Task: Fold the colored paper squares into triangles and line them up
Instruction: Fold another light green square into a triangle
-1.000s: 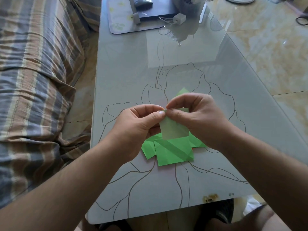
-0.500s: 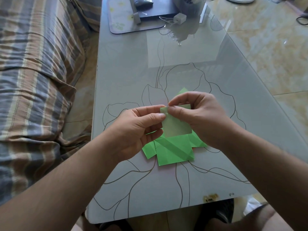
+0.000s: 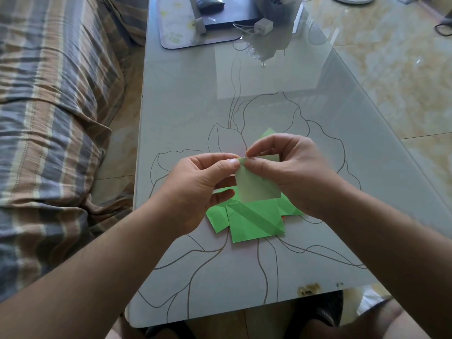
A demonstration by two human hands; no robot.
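Observation:
A small pale green paper square [image 3: 256, 185] is held upright above the glass table [image 3: 186, 101]. My left hand [image 3: 195, 189] pinches its top left corner with thumb and forefinger. My right hand [image 3: 291, 172] pinches the same top edge just to the right and covers the paper's right side. Beneath the hands lies a loose pile of bright green paper squares [image 3: 254, 221], overlapping at odd angles, one showing a diagonal crease. A corner of another green sheet [image 3: 269, 131] pokes out beyond my right hand.
A striped sofa [image 3: 53, 113] runs along the table's left side. At the far end sit a dark laptop with a mouse [image 3: 220, 8], a floral mat [image 3: 176, 30] and a white charger [image 3: 263, 26]. Tiled floor lies to the right.
The held paper has shifted a little; both pinches have come together again at its top left corner after the hands had spread slightly. The pile on the table has not moved.

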